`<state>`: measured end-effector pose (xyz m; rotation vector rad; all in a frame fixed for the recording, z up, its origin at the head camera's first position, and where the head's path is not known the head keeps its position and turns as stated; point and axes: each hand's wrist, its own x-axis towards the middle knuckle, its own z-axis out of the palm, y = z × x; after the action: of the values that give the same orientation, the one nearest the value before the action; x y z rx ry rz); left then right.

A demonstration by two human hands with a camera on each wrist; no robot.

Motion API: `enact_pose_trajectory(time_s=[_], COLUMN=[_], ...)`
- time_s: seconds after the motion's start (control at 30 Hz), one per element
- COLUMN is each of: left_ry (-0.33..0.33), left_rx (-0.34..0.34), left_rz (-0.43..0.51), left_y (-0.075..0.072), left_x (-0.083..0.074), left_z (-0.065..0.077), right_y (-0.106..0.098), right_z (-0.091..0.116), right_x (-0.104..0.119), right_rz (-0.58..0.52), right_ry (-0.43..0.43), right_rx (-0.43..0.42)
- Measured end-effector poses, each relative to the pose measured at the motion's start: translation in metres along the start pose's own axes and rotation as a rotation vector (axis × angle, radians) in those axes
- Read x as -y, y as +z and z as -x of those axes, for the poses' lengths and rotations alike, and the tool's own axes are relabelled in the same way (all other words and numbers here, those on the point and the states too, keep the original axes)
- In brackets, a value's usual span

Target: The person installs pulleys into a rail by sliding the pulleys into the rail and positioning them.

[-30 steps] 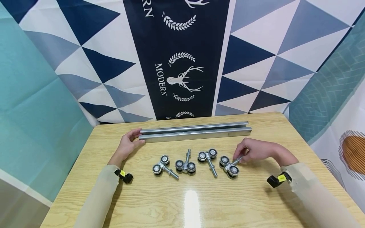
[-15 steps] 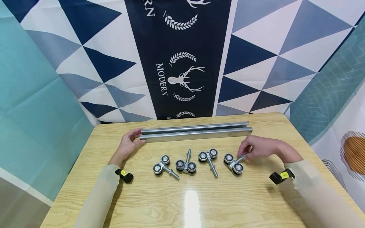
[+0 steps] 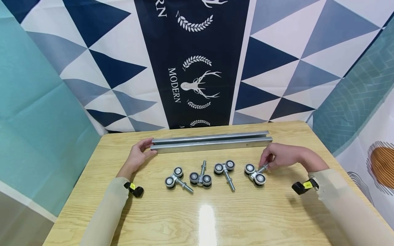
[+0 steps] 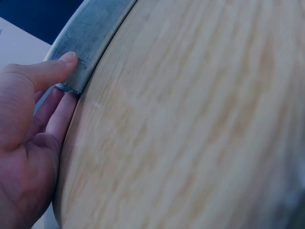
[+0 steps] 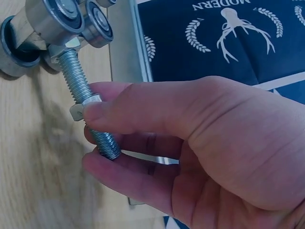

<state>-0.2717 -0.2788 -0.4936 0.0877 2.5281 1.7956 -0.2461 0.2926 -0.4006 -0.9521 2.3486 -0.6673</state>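
My left hand [image 3: 137, 158] holds the left end of a U-shaped metal track [image 3: 212, 146] lying across the back of the table. In the left wrist view, the thumb presses on the track's side wall [image 4: 95, 36] while the other fingers curl at its end. Toward the right, my right hand [image 3: 283, 156] pinches the threaded bolt of a roller trolley [image 3: 255, 176]. Close up in the right wrist view, thumb and fingertips sit around the nut on the bolt [image 5: 76, 78]. The trolley's wheels point left, low over the wood.
Left of the held trolley, more roller trolleys lie on the wooden table [image 3: 172, 218]: one at the left [image 3: 178, 172], a middle trolley [image 3: 200, 180] with its bolt pointing back, and a third trolley [image 3: 224, 168]. Patterned cloth [image 3: 197, 68] hangs behind the table.
My right hand has shifted right and slightly away, carrying the roller trolley with it and widening its gap from the others. The left hand and track stay in place.
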Motion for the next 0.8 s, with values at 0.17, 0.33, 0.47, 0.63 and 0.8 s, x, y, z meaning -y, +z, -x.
enact_pose_trajectory(time_s=[0.17, 0.33, 0.47, 0.63, 0.8], left_ry=[-0.014, -0.017, -0.017, -0.019, -0.015], left_rx=[-0.001, -0.007, -0.007, -0.008, -0.013], left_rz=[-0.003, 0.0, 0.001, -0.002, -0.005], left_y=[0.0, 0.0, 0.001, 0.001, 0.001], left_x=[0.0, -0.002, -0.003, -0.002, 0.001], left_z=[-0.001, 0.0, 0.0, 0.0, -0.002], right_y=[-0.004, -0.007, -0.009, -0.011, -0.013], right_z=[0.0, 0.002, 0.003, 0.005, 0.005], right_x=[0.005, 0.012, 0.017, 0.023, 0.027], right_rz=[0.051, 0.079, 0.071, 0.082, 0.115], right_ry=[0.026, 0.04, 0.03, 0.014, 0.012], right_rx=[-0.009, -0.018, -0.016, -0.024, -0.044])
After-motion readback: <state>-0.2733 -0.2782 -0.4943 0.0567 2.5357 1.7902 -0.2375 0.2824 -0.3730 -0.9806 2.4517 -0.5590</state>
